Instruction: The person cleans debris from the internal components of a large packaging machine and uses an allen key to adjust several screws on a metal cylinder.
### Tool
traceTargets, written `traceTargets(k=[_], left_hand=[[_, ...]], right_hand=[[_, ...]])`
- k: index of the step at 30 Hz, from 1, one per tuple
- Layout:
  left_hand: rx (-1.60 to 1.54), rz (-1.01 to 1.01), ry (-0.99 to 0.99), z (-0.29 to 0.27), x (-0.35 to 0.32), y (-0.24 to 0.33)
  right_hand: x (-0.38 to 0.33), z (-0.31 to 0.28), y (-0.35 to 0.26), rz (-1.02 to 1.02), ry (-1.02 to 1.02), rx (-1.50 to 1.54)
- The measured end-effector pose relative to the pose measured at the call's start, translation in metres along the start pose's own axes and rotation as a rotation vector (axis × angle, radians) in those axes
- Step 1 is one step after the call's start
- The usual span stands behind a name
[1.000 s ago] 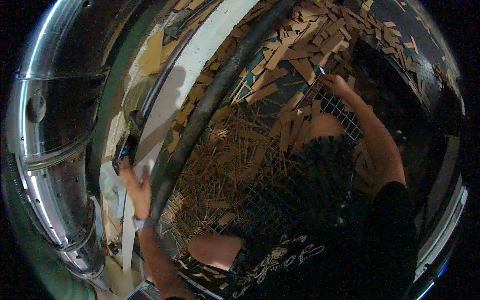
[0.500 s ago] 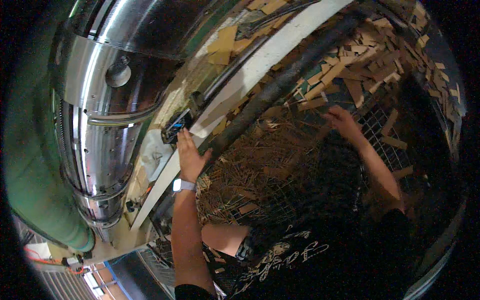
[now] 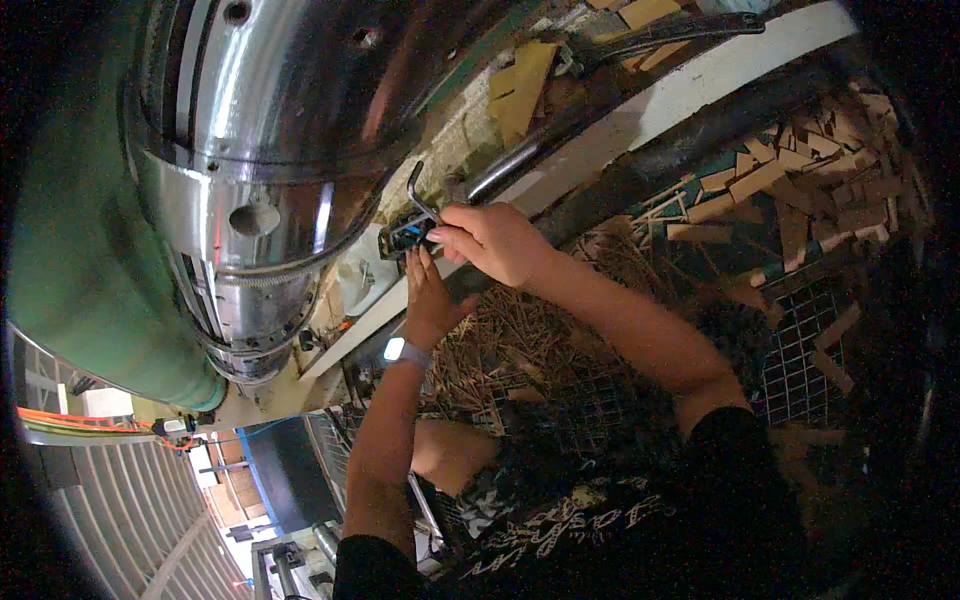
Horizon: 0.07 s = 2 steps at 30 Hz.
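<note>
My right hand (image 3: 492,243) is closed on a bent L-shaped metal hex key (image 3: 413,185), whose short end points up past the fingers. Right below it, a small dark box-like part (image 3: 398,238) with a bit of blue in it sits on the ledge beside the machine. My left hand (image 3: 430,305), a watch on its wrist, rests its outstretched fingers against the near side of this part. What lies under the right fingertips is hidden.
A large shiny metal cylinder (image 3: 265,130) and a green curved housing (image 3: 90,200) stand at the left. A white beam (image 3: 690,95) runs diagonally, with a long dark lever (image 3: 680,35) above it. Cardboard scraps (image 3: 760,180) cover the grating (image 3: 805,340).
My right hand has come left from over the scraps to the dark part, with the hex key now showing in it. The left hand stays against the part; the view has shifted.
</note>
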<state>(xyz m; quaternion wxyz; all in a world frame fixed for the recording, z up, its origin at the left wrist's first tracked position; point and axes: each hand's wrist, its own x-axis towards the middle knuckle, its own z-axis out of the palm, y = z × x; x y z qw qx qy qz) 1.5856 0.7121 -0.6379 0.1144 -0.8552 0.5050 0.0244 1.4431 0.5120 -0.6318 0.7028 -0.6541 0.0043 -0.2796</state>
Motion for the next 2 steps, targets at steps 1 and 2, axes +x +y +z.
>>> traceTargets(k=[1, 2], left_hand=[[-0.013, -0.032, -0.025, -0.0003, -0.0018, -0.0001], [-0.040, -0.059, -0.048, -0.0055, -0.0006, 0.0090]], right_hand=[[0.0036, 0.0000, 0.0005, 0.001, 0.004, 0.064], [0.0050, -0.0001, 0.0025, 0.010, 0.007, 0.115]])
